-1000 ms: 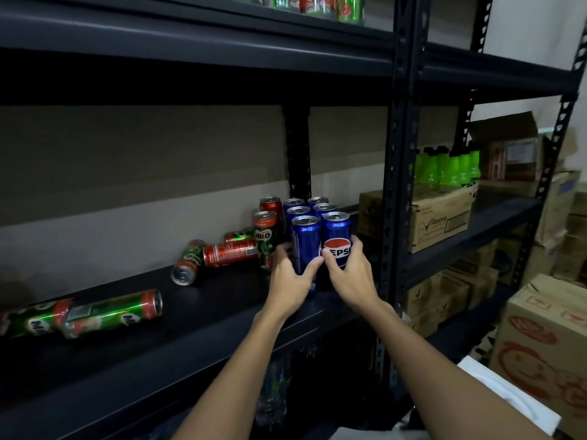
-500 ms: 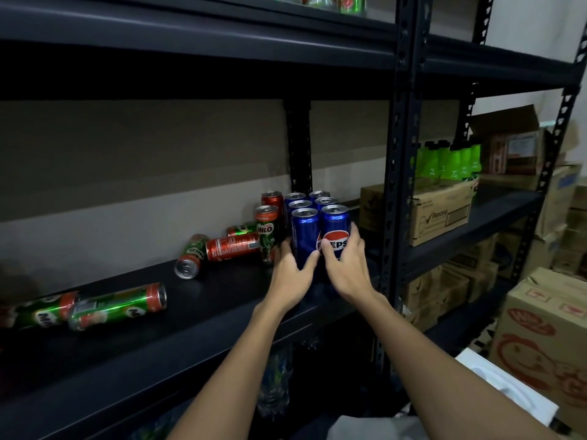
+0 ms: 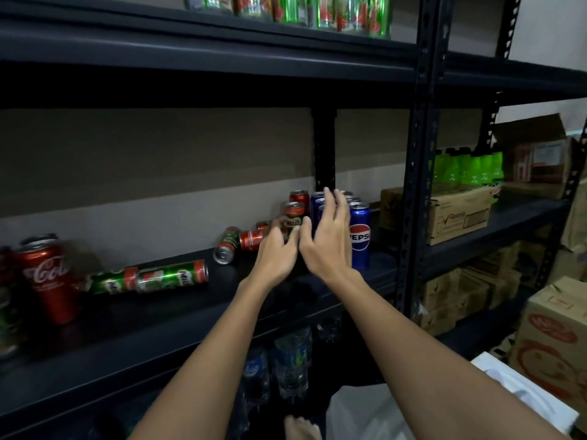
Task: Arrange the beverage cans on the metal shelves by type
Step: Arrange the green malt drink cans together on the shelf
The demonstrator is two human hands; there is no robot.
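A cluster of blue Pepsi cans (image 3: pixel 360 236) stands upright on the black metal shelf (image 3: pixel 178 325) by the post. My right hand (image 3: pixel 327 239) is lifted in front of them, fingers spread and holding nothing. My left hand (image 3: pixel 278 252) reaches with loose fingers toward an upright Milo can (image 3: pixel 294 214); a red can (image 3: pixel 299 197) stands behind it. Several Milo and red cans (image 3: pixel 236 241) lie on their sides to the left. Two more Milo cans (image 3: pixel 149 277) lie further left, next to an upright Coca-Cola can (image 3: pixel 47 274).
Green cans (image 3: pixel 295 9) line the shelf above. The right bay holds cardboard boxes (image 3: pixel 457 214) and green bottles (image 3: pixel 467 168). Water bottles (image 3: pixel 289 360) stand on the shelf below. More cartons (image 3: pixel 552 341) are stacked at the right; a black upright post (image 3: pixel 416 185) divides the bays.
Both hands have let go of the front Pepsi cans and opened. They have shifted left, the left hand toward the Milo can. The view panned left, revealing the Coca-Cola can.
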